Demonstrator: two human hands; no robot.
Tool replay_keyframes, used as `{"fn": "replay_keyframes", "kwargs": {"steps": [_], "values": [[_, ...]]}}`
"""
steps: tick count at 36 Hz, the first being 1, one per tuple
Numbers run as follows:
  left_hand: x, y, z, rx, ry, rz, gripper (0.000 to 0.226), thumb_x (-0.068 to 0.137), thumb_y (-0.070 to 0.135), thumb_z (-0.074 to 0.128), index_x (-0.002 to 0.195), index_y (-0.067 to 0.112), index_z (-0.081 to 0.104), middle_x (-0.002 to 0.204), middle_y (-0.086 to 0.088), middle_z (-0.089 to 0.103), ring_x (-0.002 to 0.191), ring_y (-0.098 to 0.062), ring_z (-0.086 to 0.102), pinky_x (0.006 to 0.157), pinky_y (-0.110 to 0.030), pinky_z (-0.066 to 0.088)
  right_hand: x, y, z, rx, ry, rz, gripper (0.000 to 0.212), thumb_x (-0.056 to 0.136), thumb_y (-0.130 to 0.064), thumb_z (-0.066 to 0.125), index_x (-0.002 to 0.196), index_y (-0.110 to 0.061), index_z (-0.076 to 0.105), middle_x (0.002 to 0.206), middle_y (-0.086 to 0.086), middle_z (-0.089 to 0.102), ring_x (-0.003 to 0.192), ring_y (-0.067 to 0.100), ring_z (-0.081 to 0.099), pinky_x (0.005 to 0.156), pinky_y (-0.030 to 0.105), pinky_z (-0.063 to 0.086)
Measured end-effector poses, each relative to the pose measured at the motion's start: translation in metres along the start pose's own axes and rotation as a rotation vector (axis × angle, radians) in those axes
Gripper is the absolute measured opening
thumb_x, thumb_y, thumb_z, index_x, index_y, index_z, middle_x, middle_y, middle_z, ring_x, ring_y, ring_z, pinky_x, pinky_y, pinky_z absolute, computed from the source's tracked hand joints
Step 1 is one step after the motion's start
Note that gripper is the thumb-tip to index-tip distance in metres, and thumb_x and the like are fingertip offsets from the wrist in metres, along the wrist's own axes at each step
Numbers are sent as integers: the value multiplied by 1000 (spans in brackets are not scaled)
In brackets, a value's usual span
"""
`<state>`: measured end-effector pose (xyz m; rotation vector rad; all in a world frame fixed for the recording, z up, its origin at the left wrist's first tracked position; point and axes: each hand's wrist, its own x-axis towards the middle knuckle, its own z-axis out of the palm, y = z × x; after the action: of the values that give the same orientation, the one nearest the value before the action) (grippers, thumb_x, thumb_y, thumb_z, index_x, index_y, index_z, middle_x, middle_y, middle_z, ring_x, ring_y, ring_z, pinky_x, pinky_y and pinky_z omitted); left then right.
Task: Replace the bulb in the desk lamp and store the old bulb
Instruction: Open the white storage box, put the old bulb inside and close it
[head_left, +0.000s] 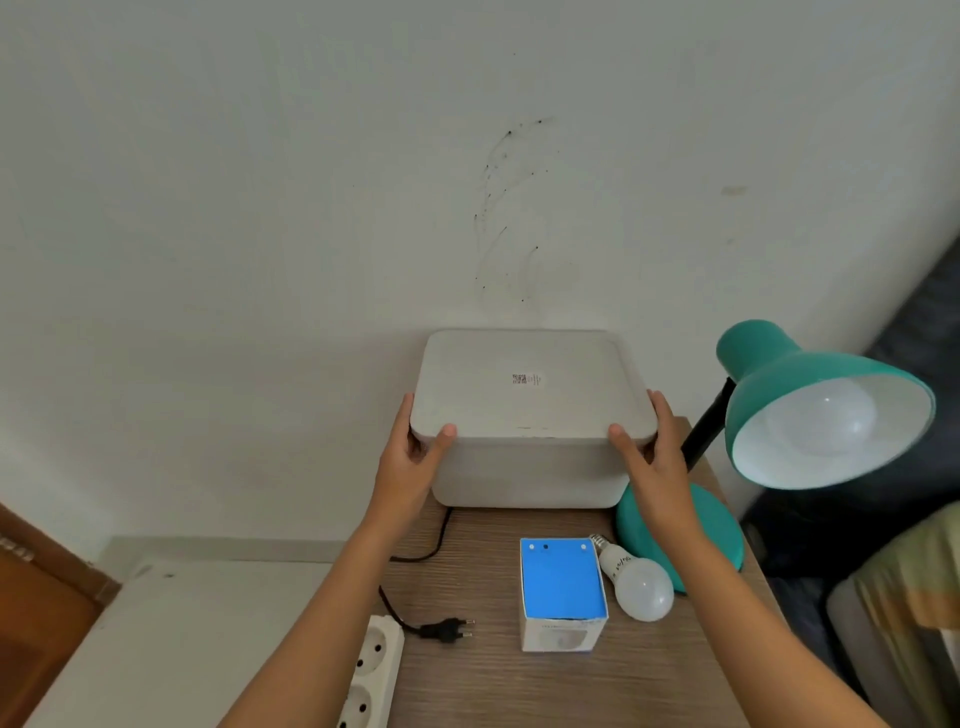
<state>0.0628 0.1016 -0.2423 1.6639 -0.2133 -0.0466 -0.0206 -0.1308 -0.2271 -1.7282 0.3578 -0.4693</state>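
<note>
A white storage box (524, 473) with a lid (530, 387) stands at the back of the wooden desk (519, 686). My left hand (418, 452) grips the lid's left front corner, and my right hand (649, 452) grips its right front corner. A teal desk lamp (810, 405) stands at the right with a white bulb (826, 415) in its shade. A loose white bulb (636, 582) lies on the desk against the lamp's base (722, 535). Beside it stands a blue and white bulb carton (563, 592).
The lamp's black cord and unplugged plug (447, 629) lie on the desk's left part. A white power strip (371, 670) sits at the desk's left edge. A white wall is right behind the box. Dark furniture stands to the right.
</note>
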Motion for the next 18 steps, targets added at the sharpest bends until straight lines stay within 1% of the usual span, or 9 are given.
{"fn": "replay_keyframes", "kwargs": {"steps": [1,2,3,7,9,11,14,16,18], "values": [[-2,0,-1,4,-4,-3,89,77,53,68,147,20,26,142,7,46,131,-7,43,109,-31,38,-1,2,-2,-5,-26,-6,76,86,-32,60,148,-25,17,153,-4,26,139,11,28,118,39,24],[-3,-2,-1,7,-11,0,97,71,60,71,147,22,24,144,6,44,133,-9,40,112,-37,34,-1,4,-3,-13,-46,-13,81,83,-35,62,148,-25,15,154,-4,24,141,11,25,119,41,23],[-3,-3,-1,9,-11,5,99,68,62,72,147,24,25,145,7,43,134,-8,40,112,-40,33,0,4,-3,-21,-58,-17,83,81,-36,62,148,-24,14,155,-3,23,142,11,24,119,41,22],[-2,-5,4,-18,29,21,106,61,69,72,146,24,27,143,7,44,132,-8,42,112,-42,35,1,4,0,-3,-47,-26,84,79,-37,63,147,-23,17,154,-1,26,141,12,25,118,40,23],[0,-7,5,-18,41,33,108,60,71,70,146,24,26,144,5,43,133,-9,41,112,-43,34,0,4,2,17,-33,-25,85,77,-39,62,147,-22,17,153,-2,27,140,10,27,118,35,24],[0,-8,5,-6,42,45,102,62,70,69,145,26,28,141,9,45,131,-7,42,111,-41,35,1,5,3,29,-26,-31,81,80,-34,62,147,-23,18,152,-2,29,138,9,28,116,31,25],[2,-9,7,2,42,63,83,71,57,67,141,31,31,135,16,48,126,-2,46,109,-38,38,3,8,3,39,-21,-47,79,81,-33,62,147,-23,19,151,-2,30,137,9,29,115,32,26],[3,-8,9,-16,49,67,78,75,53,65,141,31,30,135,19,48,125,-1,47,108,-35,39,3,7,6,67,-6,-60,74,85,-25,62,146,-22,19,150,-1,31,136,10,31,114,30,27],[4,-7,10,-28,55,70,78,77,54,65,142,32,29,135,20,48,125,1,46,108,-33,39,4,6,7,104,14,-69,71,87,-20,60,146,-22,20,149,-1,32,135,9,32,111,26,28]]}}
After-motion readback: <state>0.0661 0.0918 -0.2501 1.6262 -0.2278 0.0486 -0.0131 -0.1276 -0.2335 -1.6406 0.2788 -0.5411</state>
